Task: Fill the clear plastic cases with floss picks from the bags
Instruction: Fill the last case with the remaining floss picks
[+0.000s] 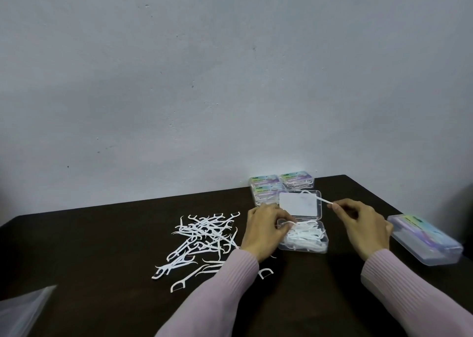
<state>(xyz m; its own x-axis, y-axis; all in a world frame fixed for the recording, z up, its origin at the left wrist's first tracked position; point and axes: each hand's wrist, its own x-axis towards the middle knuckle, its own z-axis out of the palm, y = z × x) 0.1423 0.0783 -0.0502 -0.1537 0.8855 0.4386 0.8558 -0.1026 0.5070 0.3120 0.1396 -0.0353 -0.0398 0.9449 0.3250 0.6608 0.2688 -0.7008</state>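
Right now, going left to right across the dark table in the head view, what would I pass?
Clear plastic bag → loose pile of floss picks → left hand → open clear case → right hand → closed case.

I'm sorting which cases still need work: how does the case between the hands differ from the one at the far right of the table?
The open case has its lid swung back; the right-hand case is shut. The open case shows loose white floss picks in its tray; the right-hand case shows a coloured label instead. The left hand touches the open case; nothing touches the right-hand case. Both are clear plastic, on the dark table.
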